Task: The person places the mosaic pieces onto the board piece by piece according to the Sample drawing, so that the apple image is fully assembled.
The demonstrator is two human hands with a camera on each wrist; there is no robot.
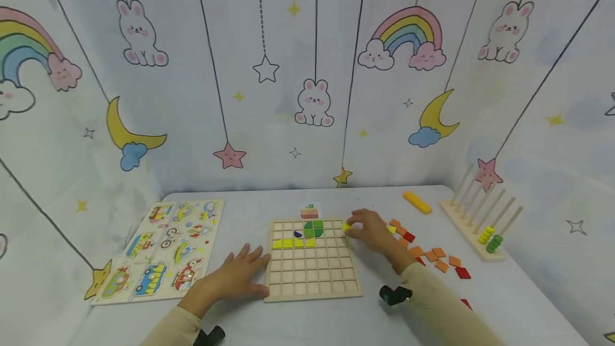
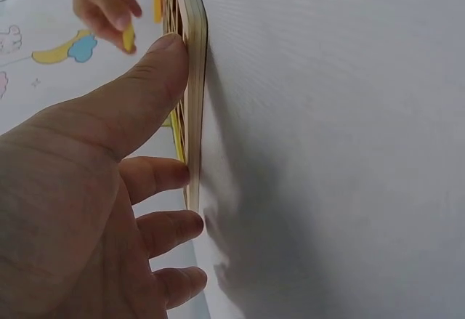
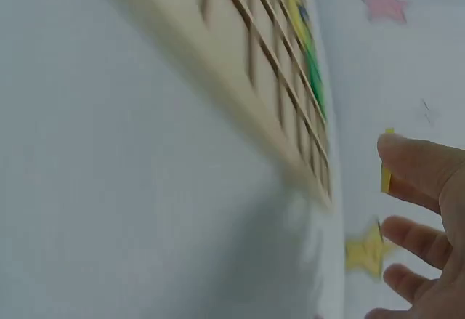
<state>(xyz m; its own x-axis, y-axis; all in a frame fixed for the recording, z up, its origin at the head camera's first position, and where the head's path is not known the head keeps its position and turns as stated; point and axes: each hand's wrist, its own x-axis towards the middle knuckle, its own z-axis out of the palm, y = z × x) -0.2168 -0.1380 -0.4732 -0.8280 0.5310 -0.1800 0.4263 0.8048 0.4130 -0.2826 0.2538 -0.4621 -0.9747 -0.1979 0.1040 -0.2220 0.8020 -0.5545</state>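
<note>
Yellow tile (image 1: 346, 226) pinched in right hand (image 1: 371, 231), thumb and fingertip, held up near far right corner of the grid board (image 1: 319, 276). Left hand (image 1: 240, 274) spread, touching the board's left edge. Strip of counter (image 1: 307, 324) runs along the board's near edge, between the hands. Loose red and orange tiles (image 1: 441, 266) crowd right hand's outer side; peg stand (image 1: 462, 221) beyond them. Puzzle board (image 1: 149, 299) just left of left hand.

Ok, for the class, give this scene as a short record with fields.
Right hand: pinches a yellow tile
Left hand: touches left edge of the grid board
In grid board: yellow pieces, green pieces, blue piece
Beyond it: picture card
Right of it: orange tiles, red tiles
Far right: peg stand with yellow and green beads
Left: picture board
</note>
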